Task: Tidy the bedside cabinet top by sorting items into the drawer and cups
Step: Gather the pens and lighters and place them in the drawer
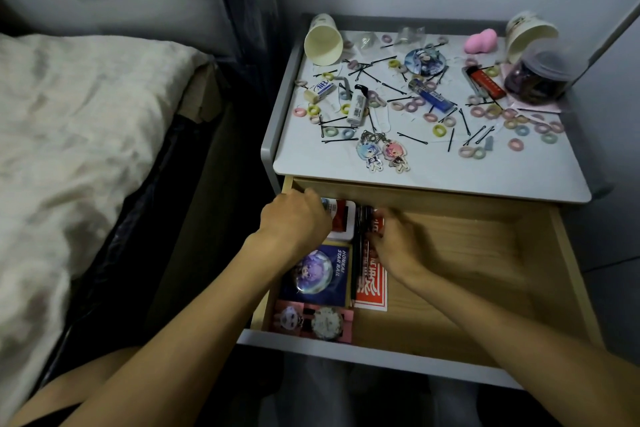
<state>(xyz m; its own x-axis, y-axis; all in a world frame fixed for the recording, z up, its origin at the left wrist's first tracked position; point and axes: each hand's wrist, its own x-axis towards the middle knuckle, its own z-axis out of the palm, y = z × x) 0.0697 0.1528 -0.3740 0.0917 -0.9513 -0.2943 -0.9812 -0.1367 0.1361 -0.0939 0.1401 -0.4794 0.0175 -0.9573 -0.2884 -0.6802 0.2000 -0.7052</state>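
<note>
Drawer (pixel 450 270), open. Left grip (pixel 294 222) over white case (pixel 348 234), back-left corner; right grip (pixel 394 243) at red packet (pixel 372 291) beside pens (pixel 358 253). Either grip's closure: I cannot tell. I'd pack flush left, sparing room.

Drawer (pixel 450 253) light matt wood grain; counter (pixel 433 166) smooth white, slight sheen; cups (pixel 323 42) matt paper; jar (pixel 538 78) clear plastic; badge (pixel 313 272) glossy; bedding (pixel 69 114) crumpled cloth.

Drawer (pixel 450 270): pale wood. Under left hand (pixel 294 222): red-and-white box (pixel 343 222); nearer, dark-blue card (pixel 337 270). Under right hand (pixel 394 246): red-and-white packet (pixel 372 291). Beyond: white cabinet top (pixel 433 170), black hairpins (pixel 412 138), blue lighter (pixel 433 97).
</note>
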